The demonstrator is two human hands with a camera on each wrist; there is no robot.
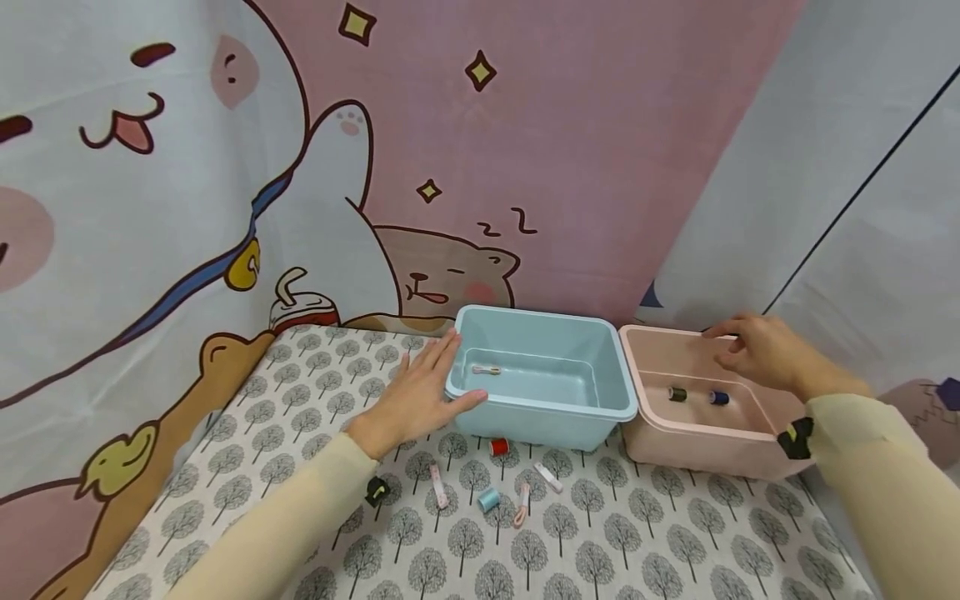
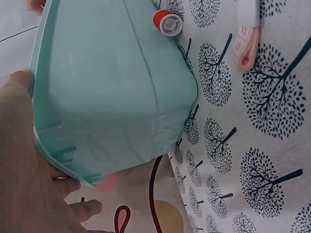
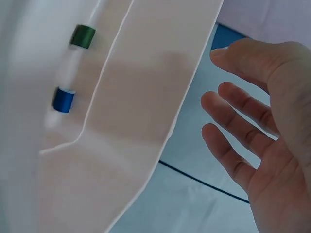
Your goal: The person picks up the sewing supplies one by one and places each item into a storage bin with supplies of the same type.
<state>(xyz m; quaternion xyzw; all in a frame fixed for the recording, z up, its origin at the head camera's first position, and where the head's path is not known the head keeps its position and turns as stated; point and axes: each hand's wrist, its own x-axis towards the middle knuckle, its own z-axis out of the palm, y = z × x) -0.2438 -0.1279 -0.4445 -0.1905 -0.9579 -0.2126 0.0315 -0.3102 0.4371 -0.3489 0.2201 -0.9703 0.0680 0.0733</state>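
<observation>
My left hand (image 1: 420,389) touches the left rim of a light blue plastic bin (image 1: 542,407), its fingers spread along the edge. A small bundle of folded tape (image 1: 486,370) lies on that bin's floor. Over the pink bin (image 1: 705,429) to the right hovers my right hand (image 1: 761,354), holding nothing, its fingers apart in the right wrist view. Inside the pink bin are a green thread spool (image 3: 83,36) and a blue thread spool (image 3: 63,100).
In front of the blue bin lie a red thread spool (image 1: 498,447), a light blue spool (image 1: 488,500), a pink folded measuring tape (image 1: 522,505) and two more folded tapes, one pale pink (image 1: 438,486), one white (image 1: 548,477). A tree-print cloth (image 1: 420,550) covers the table; a cartoon curtain (image 1: 585,150) hangs behind.
</observation>
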